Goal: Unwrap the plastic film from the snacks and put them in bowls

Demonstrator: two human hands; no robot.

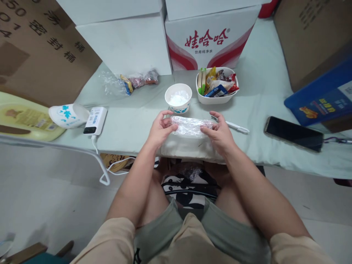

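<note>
Between my two hands, above the table's front edge, is a flat strip of clear crinkled plastic wrap [189,126]. My left hand [162,128] pinches its left end between thumb and fingers. At the other end, the thumb and fingers of my right hand [217,134] are closed on it. Whether anything lies inside the wrap I cannot tell. Just beyond it stands a paper cup [180,108] with a blue leaf print and white contents. A white-handled tool [238,127] lies by my right hand, its metal tip partly behind the fingers.
Behind the cup, a white bowl [217,99] holds several wrapped snacks. Wrapped pieces in plastic [137,81] lie at back left. A tipped paper cup [68,115] and a white device [95,121] with a cable sit left. A phone [293,134] lies right. Boxes [209,44] line the back.
</note>
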